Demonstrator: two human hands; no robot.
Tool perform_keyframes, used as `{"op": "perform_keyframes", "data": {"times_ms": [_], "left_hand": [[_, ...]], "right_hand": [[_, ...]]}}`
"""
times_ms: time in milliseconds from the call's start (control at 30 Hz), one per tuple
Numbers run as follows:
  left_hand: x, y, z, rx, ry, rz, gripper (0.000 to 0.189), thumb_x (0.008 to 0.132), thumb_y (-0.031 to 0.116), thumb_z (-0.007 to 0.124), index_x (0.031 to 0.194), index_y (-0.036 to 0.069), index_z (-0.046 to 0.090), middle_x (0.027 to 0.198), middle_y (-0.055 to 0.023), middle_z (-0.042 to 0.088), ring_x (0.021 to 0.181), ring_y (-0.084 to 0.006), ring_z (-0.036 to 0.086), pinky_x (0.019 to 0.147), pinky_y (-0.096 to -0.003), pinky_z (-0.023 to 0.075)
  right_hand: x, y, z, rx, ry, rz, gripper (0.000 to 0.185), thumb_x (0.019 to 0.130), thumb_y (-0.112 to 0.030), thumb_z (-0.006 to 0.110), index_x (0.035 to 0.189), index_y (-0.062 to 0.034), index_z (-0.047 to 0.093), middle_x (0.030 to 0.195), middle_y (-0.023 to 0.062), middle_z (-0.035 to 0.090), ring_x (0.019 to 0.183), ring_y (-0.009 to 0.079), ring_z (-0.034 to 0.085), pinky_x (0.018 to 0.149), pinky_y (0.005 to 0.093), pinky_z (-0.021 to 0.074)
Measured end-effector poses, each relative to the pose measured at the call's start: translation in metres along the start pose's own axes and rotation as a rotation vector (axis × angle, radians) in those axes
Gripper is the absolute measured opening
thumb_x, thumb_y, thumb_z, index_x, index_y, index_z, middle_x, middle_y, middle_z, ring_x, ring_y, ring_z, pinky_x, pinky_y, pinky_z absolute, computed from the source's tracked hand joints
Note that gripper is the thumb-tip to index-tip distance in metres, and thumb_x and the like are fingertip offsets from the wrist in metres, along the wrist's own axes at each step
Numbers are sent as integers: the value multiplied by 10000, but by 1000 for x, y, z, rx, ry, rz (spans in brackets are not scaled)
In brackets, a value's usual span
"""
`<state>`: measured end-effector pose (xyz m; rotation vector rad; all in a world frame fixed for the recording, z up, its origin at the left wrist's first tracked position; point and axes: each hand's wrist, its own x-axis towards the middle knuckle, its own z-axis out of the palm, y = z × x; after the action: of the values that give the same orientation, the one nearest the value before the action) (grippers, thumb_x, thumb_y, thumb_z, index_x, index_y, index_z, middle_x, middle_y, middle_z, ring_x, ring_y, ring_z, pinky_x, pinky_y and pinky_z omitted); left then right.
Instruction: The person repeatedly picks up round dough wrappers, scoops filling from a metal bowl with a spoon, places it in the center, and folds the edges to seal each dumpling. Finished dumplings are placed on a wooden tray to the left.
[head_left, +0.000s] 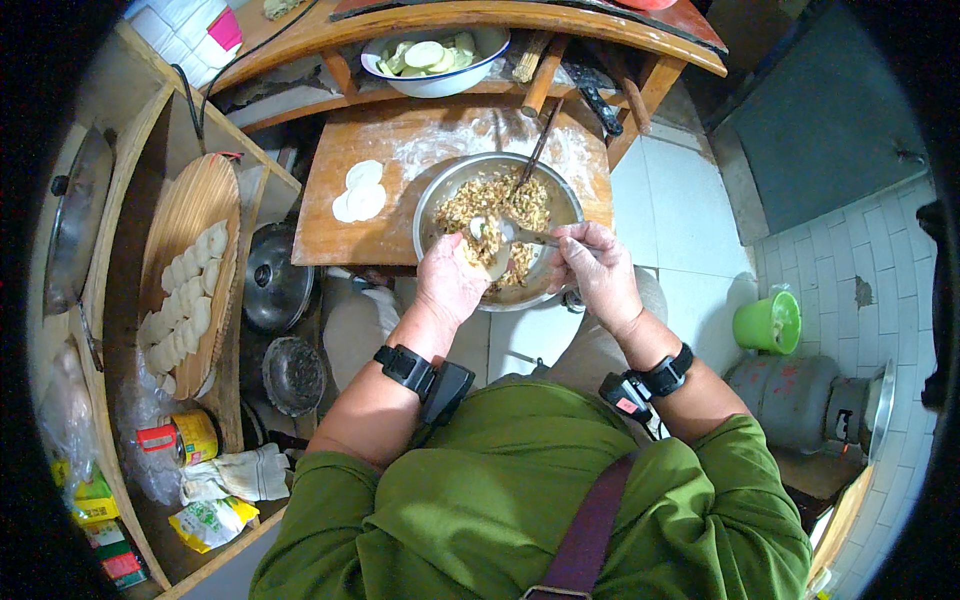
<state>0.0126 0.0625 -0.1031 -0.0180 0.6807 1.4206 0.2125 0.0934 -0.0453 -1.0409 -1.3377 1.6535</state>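
My left hand (451, 276) cradles a dumpling wrapper (495, 262) with filling on it, over the near part of a steel bowl (422, 204). In my right hand (598, 264) is the handle of a metal spoon (534, 237), whose head is at the wrapper. Minced filling (469, 196) lies in the bowl. Dark chopsticks (541, 141) stand tilted in it, leaning on the far rim. Left of the bowl, a few round wrappers (365, 196) overlap on the floured wooden board (322, 244). My fingers partly hide the wrapper's near edge.
Several shaped dumplings (196, 289) lie in rows on a wooden tray (187, 199) on the left shelf. An enamel basin (435, 86) of pale green slices, a rolling pin (543, 79) and a black-handled knife (600, 111) sit beyond the board. At right are a green bucket (757, 324) and a gas cylinder (784, 401).
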Motion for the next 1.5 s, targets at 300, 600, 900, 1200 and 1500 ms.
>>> {"op": "perform_keyframes", "data": {"times_ms": [300,600,900,1200,1500], "left_hand": [[6,-4,-13,78,-30,36,465,975,244,304,1313,-29,468,1298,-170,518,1202,-309,482,1035,-471,377],[4,-4,-12,62,-19,14,453,980,259,305,1295,-14,482,1245,-166,541,1175,-305,492,1046,-469,363],[6,-8,-21,120,18,49,453,973,266,319,1289,0,505,1274,-145,536,1180,-288,487,1043,-447,353],[-1,-14,-17,397,-22,111,486,960,244,301,1326,-26,473,1306,-148,523,1202,-270,485,1062,-420,347],[0,-5,-18,83,61,39,447,974,259,316,1294,4,495,1264,-157,552,1173,-302,522,1027,-450,404]], "right_hand": [[11,1,-12,200,71,319,111,866,-105,580,872,6,582,667,81,573,467,168,542,404,328,509],[3,-8,-13,75,36,272,127,877,-87,512,916,16,575,656,66,557,468,155,541,430,302,507],[0,0,-8,49,44,288,96,873,-68,512,895,1,574,639,61,561,468,153,554,402,313,504],[0,16,-10,126,19,267,74,896,-68,534,944,-24,567,685,77,584,498,158,573,448,322,530],[-9,15,-21,333,-51,145,108,940,-73,512,997,-14,583,730,81,599,581,161,595,518,318,543]]}}
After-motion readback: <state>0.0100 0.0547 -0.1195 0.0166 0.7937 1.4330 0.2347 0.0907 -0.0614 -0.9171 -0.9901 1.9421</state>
